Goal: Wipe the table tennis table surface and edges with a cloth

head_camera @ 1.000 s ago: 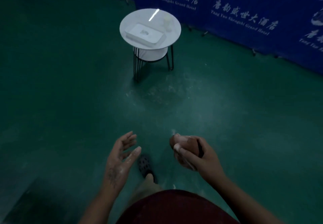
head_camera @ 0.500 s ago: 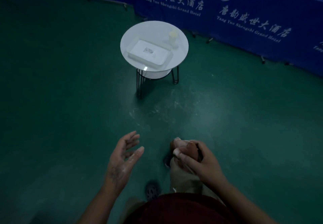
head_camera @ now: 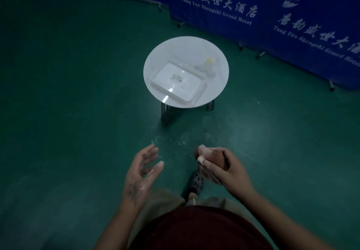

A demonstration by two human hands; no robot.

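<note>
Cloth (head_camera: 219, 157), a brownish wad, sits lower centre-right of the frame, bunched in the right hand (head_camera: 228, 171) with fingers curled tight round it. Table tennis table not in view. Step looks like carrying the cloth between wipes, no surface contact. Next move probably calls for turning to find the table, then spreading the cloth flat on it. Left hand (head_camera: 140, 177) is at lower centre, apart from the right, palm up, fingers loose, holding nothing, whitish residue on the palm. Mid-frame: round white side table (head_camera: 155, 58) with a clear tray (head_camera: 165, 78) and a small cup (head_camera: 210, 62). Green floor (head_camera: 78, 93), blue hotel banners (head_camera: 292, 25) at upper right.
</note>
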